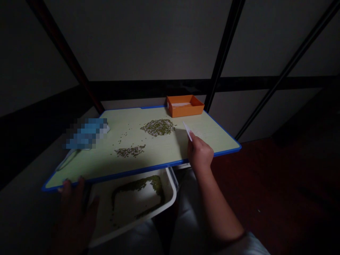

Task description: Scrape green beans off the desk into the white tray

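My right hand [201, 153] is closed around a thin white card [187, 130] above the right part of a pale tabletop [170, 153] with a blue rim. Left of the card lies a wide heap of small green and brown seeds [158, 127]. A smaller, mostly brown patch of seeds [130, 151] is spread closer to me. My left hand [75, 212], dim in shadow, has its fingers apart at the near left edge of the tabletop. Below that edge is a white tub [172, 200], with green seeds [156, 184] along its inner sides.
An orange open box [187, 110] with something white inside stands at the back right. On the left, a blurred-out blue item [87, 134] sits beside a pale cable [65, 159]. Dark-striped panels [156, 42] rise behind the table. Reddish floor [265, 198] shows at right.
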Demonstrator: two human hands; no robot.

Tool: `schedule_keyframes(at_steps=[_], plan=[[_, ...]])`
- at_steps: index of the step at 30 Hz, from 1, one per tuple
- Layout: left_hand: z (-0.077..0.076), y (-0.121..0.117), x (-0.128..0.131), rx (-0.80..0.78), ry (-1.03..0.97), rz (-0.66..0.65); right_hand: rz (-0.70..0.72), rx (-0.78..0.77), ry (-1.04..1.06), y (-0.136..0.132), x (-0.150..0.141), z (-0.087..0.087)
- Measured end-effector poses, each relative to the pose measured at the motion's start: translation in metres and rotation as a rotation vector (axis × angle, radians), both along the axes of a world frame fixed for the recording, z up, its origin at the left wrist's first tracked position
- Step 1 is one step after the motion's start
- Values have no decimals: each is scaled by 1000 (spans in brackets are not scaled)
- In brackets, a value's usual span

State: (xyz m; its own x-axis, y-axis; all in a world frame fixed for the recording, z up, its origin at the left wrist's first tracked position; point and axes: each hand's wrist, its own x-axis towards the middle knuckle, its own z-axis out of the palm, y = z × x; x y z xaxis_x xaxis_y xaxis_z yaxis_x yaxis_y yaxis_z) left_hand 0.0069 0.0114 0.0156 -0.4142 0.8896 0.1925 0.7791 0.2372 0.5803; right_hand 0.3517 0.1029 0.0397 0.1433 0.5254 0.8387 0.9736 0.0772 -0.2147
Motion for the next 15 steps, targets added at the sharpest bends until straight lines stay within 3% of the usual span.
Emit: schedule_keyframes(at_steps=[4,9,12,15], plan=[[1,1,1,-5,5,2,54,79,-5,-3,-2,3],[3,2,2,-22,18,15,409,140,-99,-22,-47,11],[4,1,1,-36,25,6,557,69,-116,-30,-80,12],[4,1,-1,-44,33,-1,595,-66,-156,-30,-104,10]])
